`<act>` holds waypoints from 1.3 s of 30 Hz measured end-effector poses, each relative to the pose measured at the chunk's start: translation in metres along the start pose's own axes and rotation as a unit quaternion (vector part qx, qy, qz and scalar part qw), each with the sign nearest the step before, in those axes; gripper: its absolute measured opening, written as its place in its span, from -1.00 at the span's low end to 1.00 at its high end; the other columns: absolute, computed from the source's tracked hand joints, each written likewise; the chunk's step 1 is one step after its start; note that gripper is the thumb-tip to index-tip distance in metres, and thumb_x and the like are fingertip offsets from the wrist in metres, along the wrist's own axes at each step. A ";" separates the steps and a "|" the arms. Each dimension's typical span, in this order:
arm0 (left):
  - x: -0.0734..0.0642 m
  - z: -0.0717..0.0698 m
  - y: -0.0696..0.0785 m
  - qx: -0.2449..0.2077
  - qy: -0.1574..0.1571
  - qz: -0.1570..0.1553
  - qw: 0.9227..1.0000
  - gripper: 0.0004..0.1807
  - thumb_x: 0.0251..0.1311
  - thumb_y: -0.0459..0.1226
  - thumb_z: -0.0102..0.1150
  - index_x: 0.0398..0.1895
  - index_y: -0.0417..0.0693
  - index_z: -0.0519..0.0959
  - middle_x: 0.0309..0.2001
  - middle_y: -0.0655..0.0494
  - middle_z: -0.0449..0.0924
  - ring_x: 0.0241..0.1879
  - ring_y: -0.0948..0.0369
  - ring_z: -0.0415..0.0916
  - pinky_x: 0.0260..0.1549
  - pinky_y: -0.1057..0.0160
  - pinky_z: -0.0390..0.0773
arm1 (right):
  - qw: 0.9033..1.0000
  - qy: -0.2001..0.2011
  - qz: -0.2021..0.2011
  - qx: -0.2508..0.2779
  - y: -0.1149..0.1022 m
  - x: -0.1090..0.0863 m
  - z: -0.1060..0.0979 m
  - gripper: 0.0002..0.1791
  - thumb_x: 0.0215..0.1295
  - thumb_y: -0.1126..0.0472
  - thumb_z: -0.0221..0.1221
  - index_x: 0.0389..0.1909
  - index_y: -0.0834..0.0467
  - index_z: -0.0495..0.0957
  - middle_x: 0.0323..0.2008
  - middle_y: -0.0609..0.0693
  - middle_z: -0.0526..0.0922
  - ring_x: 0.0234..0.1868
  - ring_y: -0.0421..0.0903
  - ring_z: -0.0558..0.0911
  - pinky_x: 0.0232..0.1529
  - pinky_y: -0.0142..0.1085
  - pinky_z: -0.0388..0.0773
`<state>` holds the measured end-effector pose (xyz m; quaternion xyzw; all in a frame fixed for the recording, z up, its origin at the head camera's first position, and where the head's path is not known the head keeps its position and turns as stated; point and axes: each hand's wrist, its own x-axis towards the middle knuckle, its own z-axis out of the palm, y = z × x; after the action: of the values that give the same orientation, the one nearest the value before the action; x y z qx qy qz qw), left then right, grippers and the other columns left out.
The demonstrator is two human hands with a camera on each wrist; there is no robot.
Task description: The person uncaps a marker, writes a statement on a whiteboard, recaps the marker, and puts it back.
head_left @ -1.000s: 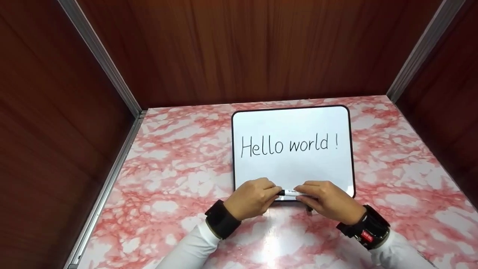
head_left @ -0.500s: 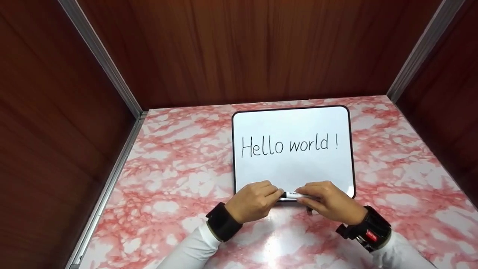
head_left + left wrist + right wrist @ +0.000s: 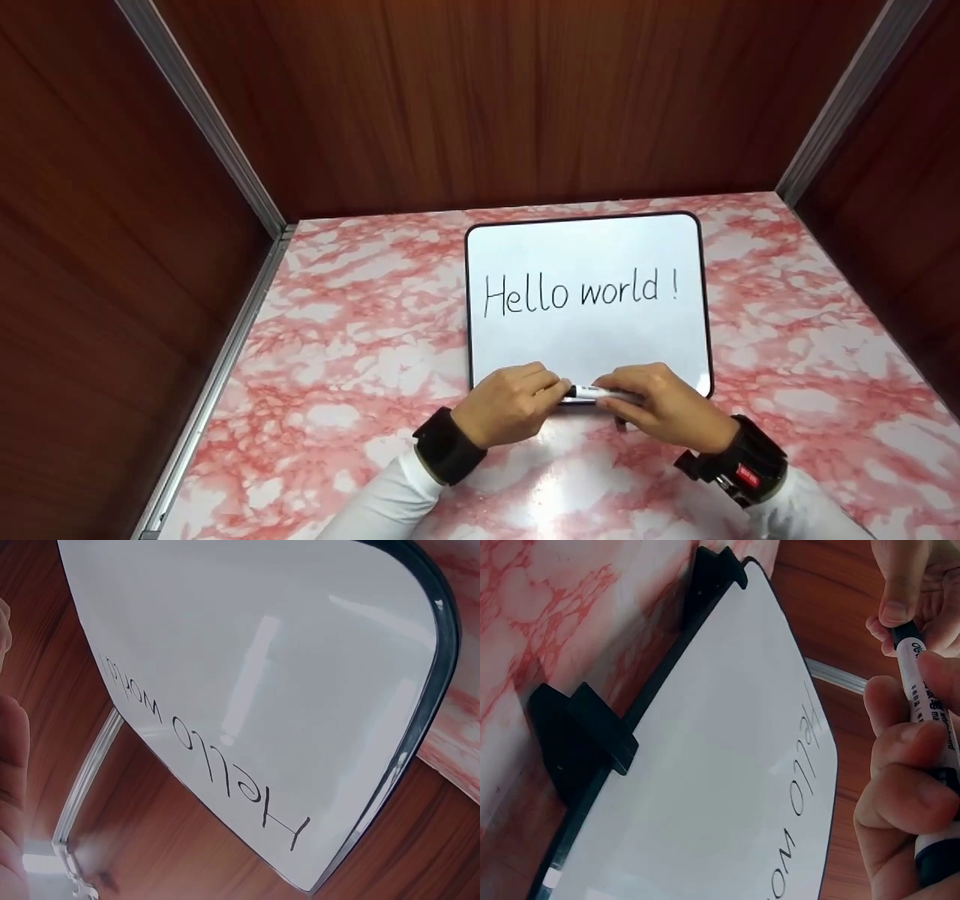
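Note:
A white marker [image 3: 589, 391] with black ends is held level in front of the lower edge of a whiteboard [image 3: 592, 341]. My left hand [image 3: 514, 405] pinches its black cap [image 3: 906, 632] between thumb and fingers. My right hand [image 3: 664, 405] grips the white barrel with curled fingers, seen close up in the right wrist view. Below those fingers, another white and black piece [image 3: 939, 851] shows; whether it belongs to the same marker I cannot tell. Black handwriting [image 3: 581, 291] on the board reads "Hello world !". Only a sliver of left-hand fingers [image 3: 11, 787] appears in the left wrist view.
The board leans back on black support feet [image 3: 592, 727] along its lower edge. Beneath lies a red and white marbled tabletop [image 3: 360, 360]. Brown wood-grain panels [image 3: 480, 105] with metal corner strips [image 3: 202, 112] enclose the table at the back and both sides.
Both hands have shifted slightly toward me and to the right with the marker. A little less of the black cap shows beside the left fingers. Over the last half second they hold almost still.

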<state>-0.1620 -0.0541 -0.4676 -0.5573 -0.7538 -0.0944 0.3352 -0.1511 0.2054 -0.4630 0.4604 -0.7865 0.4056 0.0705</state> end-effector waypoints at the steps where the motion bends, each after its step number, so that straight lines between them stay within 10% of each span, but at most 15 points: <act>1: 0.001 0.000 0.000 -0.004 0.002 -0.005 1.000 -0.83 0.22 -0.38 0.11 -0.19 -0.20 0.65 -0.36 0.14 0.56 -0.43 0.30 0.44 -0.45 0.49 0.50 | 1.000 -0.002 0.013 0.004 -0.001 0.000 -0.001 -0.84 0.27 0.34 0.25 -0.14 0.13 0.62 -0.47 -0.19 0.60 -0.58 -0.34 0.53 -0.58 -0.55 0.46; 10: -0.004 -0.002 -0.012 -0.038 0.006 -0.108 0.993 -0.62 0.26 -0.12 0.20 0.01 -0.19 0.62 -0.17 0.07 0.62 -0.21 0.24 0.54 -0.18 0.40 0.57 | 0.998 0.024 0.048 -0.031 0.001 -0.001 -0.014 -0.83 0.26 0.28 0.27 -0.14 0.09 0.64 -0.42 -0.18 0.64 -0.56 -0.32 0.53 -0.57 -0.52 0.47; 15: -0.017 0.000 -0.033 -0.023 0.021 -0.236 0.971 -0.48 0.21 -0.10 0.25 0.13 -0.24 0.49 0.01 -0.06 0.54 0.02 0.09 0.48 0.13 0.22 0.44 | 0.988 0.105 0.056 -0.101 0.012 -0.011 -0.037 -0.78 0.14 0.37 0.34 -0.19 0.10 0.66 -0.39 -0.18 0.62 -0.55 -0.29 0.47 -0.56 -0.54 0.43; 24: -0.050 0.011 -0.055 -0.048 0.020 -0.475 0.879 -0.10 0.14 0.00 0.30 0.36 -0.38 0.15 0.26 -0.27 0.27 0.27 -0.08 0.22 0.31 0.03 0.19 | 0.921 0.289 0.090 -0.244 0.047 -0.039 -0.089 -0.76 -0.03 0.46 0.41 -0.29 0.24 0.68 -0.52 -0.07 0.52 -0.55 -0.24 0.36 -0.55 -0.56 0.26; 33: -0.061 0.024 -0.057 -0.262 -0.011 -0.622 0.738 -0.01 0.12 -0.01 0.33 0.43 -0.34 0.04 0.16 -0.21 0.43 0.13 -0.02 0.44 0.10 0.06 0.46 | 0.862 0.309 0.245 -0.318 0.085 -0.073 -0.116 -0.77 0.18 0.18 0.32 -0.25 0.28 0.66 -0.63 0.00 0.49 -0.65 -0.20 0.33 -0.61 -0.33 0.19; 36: -0.064 0.028 -0.058 -0.299 -0.001 -0.626 0.720 -0.08 0.09 -0.09 0.37 0.38 -0.35 0.12 0.07 -0.20 0.49 0.04 0.02 0.49 0.02 0.11 0.51 | 0.857 0.275 0.303 -0.314 0.094 -0.084 -0.121 -0.73 0.23 0.15 0.28 -0.28 0.32 0.63 -0.66 0.03 0.50 -0.67 -0.05 0.38 -0.64 -0.24 0.21; 39: -0.066 0.030 -0.058 -0.315 0.002 -0.621 0.718 -0.19 0.07 -0.14 0.38 0.30 -0.34 0.24 -0.01 -0.17 0.53 -0.02 0.04 0.50 -0.02 0.14 0.54 | 0.856 0.230 0.348 -0.305 0.103 -0.094 -0.127 -0.68 0.26 0.13 0.25 -0.32 0.38 0.59 -0.67 0.08 0.54 -0.67 0.04 0.45 -0.66 -0.16 0.28</act>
<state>-0.2166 -0.1106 -0.5168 -0.0369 -0.8568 -0.5142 0.0082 -0.2112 0.3825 -0.4836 0.0061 -0.9411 0.2374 0.2406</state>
